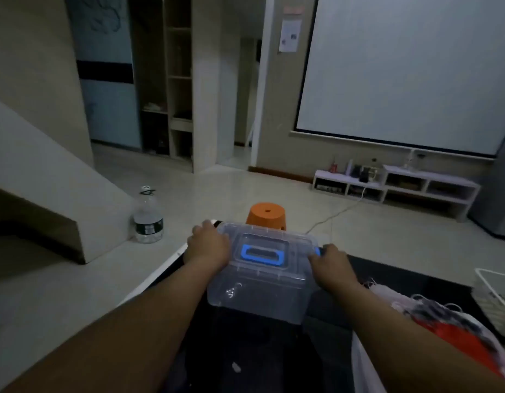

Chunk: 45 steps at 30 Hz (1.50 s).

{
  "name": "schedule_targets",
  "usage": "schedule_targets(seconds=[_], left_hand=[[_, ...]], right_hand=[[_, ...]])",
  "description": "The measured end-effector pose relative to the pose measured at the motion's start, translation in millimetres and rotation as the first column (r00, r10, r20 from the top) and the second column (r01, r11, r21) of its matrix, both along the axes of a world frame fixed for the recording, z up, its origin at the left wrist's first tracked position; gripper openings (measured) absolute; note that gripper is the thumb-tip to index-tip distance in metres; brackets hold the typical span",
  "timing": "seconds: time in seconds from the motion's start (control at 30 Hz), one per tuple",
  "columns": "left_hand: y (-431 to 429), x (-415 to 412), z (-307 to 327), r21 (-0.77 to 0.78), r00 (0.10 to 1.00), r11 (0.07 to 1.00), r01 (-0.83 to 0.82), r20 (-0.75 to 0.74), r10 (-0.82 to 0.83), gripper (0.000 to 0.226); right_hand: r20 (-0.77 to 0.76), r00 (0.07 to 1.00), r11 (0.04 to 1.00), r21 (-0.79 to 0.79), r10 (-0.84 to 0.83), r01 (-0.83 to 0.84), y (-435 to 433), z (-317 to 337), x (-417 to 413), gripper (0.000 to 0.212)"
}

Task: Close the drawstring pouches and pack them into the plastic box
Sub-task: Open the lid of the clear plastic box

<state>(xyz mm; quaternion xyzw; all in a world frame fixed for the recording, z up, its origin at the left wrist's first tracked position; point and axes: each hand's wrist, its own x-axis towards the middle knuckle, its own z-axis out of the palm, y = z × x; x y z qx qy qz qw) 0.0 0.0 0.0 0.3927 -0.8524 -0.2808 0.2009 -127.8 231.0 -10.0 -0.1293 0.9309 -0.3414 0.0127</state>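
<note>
Left hand (208,243) is gripping the left end of the plastic box (259,296), with the fingers curling over the lid edge. Right hand (332,263) is gripping the opposite end, with the fingers curling down beside the blue latch (318,251). Both hands are clamped on the box, which is sitting between them and appears to be resting on the dark table (387,276). The lid is lying on top, and its blue handle (264,253) is lying flat midway between the hands. The clear walls are showing only dim shadow, so the contents cannot be made out.

Drawstring pouches (444,324) are lying in a heap just right of the right forearm, showing white and red cloth. A woven basket (495,296) is standing farther right, beyond the heap. An orange stool (266,212) is standing on the floor just past the box, ahead of the hands. A water bottle (148,219) is standing on the floor well to the left of the left hand.
</note>
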Motion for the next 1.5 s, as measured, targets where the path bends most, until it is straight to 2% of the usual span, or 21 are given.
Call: schedule_targets(seconds=[0.07,0.13,0.27,0.37,0.4,0.47,0.5,0.57,0.63,0.73,0.87,1.03,1.13,1.2,1.23,1.27,1.33,1.37,1.4,1.43,1.5], left_hand=[[-21.0,-12.9,-10.3,0.153,0.999,0.988,-0.026,0.03,0.021,0.046],[-38.1,-18.7,-18.2,0.233,0.996,0.968,-0.094,0.028,0.09,0.049],[-58.0,-27.8,-33.1,0.351,0.993,0.93,-0.113,0.012,0.116,0.049],[-81.1,-32.3,-50.9,0.532,0.994,0.844,-0.071,-0.036,0.107,0.042],[-79.6,-27.4,-46.4,0.478,0.991,0.875,-0.084,-0.049,0.122,0.04],[-73.3,-18.7,-36.0,0.208,0.988,0.97,-0.128,-0.063,0.144,0.043],[-68.2,-16.5,-30.1,0.122,0.992,0.988,-0.1,-0.061,0.108,0.046],[-48.4,-11.5,-21.4,0.061,0.998,0.997,0.037,0.056,-0.04,0.045],[-33.2,-9.0,-22.9,0.045,0.989,0.996,0.08,0.121,-0.085,0.038],[-16.3,-1.3,-27.3,0.075,0.992,0.99,0.121,0.033,-0.123,0.032],[3.6,0.0,-21.4,0.081,0.988,0.985,0.151,0.014,-0.153,0.03],[15.4,-0.5,-1.4,-0.008,0.987,0.992,0.126,-0.099,-0.127,0.02],[16.1,14.4,23.6,-0.06,0.961,0.994,0.093,-0.257,-0.106,0.025],[20.9,28.9,44.1,0.03,0.895,0.99,0.139,-0.432,-0.112,0.025],[24.5,35.4,53.4,0.19,0.841,0.962,0.195,-0.537,-0.065,0.026],[26.5,42.5,61.1,0.402,0.79,0.872,0.279,-0.613,0.03,0.032],[28.5,57.0,68.5,0.706,0.779,0.581,0.405,-0.599,0.186,0.044],[25.6,58.6,63.9,0.756,0.783,0.493,0.432,-0.585,0.21,0.04],[24.8,59.4,58.0,0.772,0.774,0.461,0.439,-0.585,0.242,0.028],[23.0,59.0,50.7,0.778,0.751,0.458,0.43,-0.59,0.297,0.016],[20.4,59.3,32.8,0.772,0.665,0.508,0.381,-0.611,0.429,0.017]], right_hand=[[0.112,0.993,0.995,-0.087,-0.033,0.043,-5.8,-8.6,-10.6,0.045],[0.122,0.991,0.987,-0.139,-0.06,0.077,-5.2,-15.7,-19.6,0.035],[0.22,0.969,0.979,-0.143,-0.115,0.148,5.8,-26.4,-28.6,0.018],[0.395,0.91,0.917,-0.303,-0.126,0.258,18.0,-41.7,-28.5,0.016],[0.352,0.92,0.904,-0.315,-0.171,0.288,20.2,-44.4,-29.3,0.02],[0.156,0.949,0.904,-0.294,-0.275,0.31,24.6,-40.6,-29.2,0.026],[0.066,0.963,0.918,-0.292,-0.26,0.268,25.2,-34.5,-27.1,0.027],[0.02,0.996,0.973,-0.213,-0.09,0.092,20.1,-19.9,-17.5,0.029],[0.076,0.997,0.994,-0.11,0.025,-0.016,16.2,-13.6,-8.5,0.026],[0.067,0.998,1.0,-0.013,-0.019,0.02,31.5,-11.9,1.0,0.026],[0.034,0.997,0.996,0.065,-0.07,0.067,61.2,-2.0,13.0,0.025],[-0.059,0.991,0.993,-0.001,-0.121,0.122,75.7,30.3,20.0,0.03],[-0.111,0.985,0.972,-0.209,-0.129,0.104,78.4,54.9,27.2,0.025],[-0.085,0.991,0.909,-0.412,-0.102,0.058,76.0,67.5,31.5,0.018],[-0.051,0.996,0.861,-0.507,-0.078,0.041,73.3,72.6,34.0,0.019],[-0.024,0.999,0.819,-0.573,-0.035,0.015,70.4,76.5,36.5,0.023],[0.003,0.996,0.779,-0.623,0.089,-0.067,64.8,80.3,41.8,0.039],[0.014,0.991,0.794,-0.6,0.135,-0.099,62.4,76.6,41.8,0.046],[0.028,0.987,0.835,-0.537,0.155,-0.116,62.2,70.0,41.3,0.05],[0.038,0.986,0.888,-0.441,0.164,-0.131,63.0,60.0,40.3,0.051],[0.045,0.977,0.966,-0.163,0.209,-0.199,67.5,32.9,42.9,0.048]])
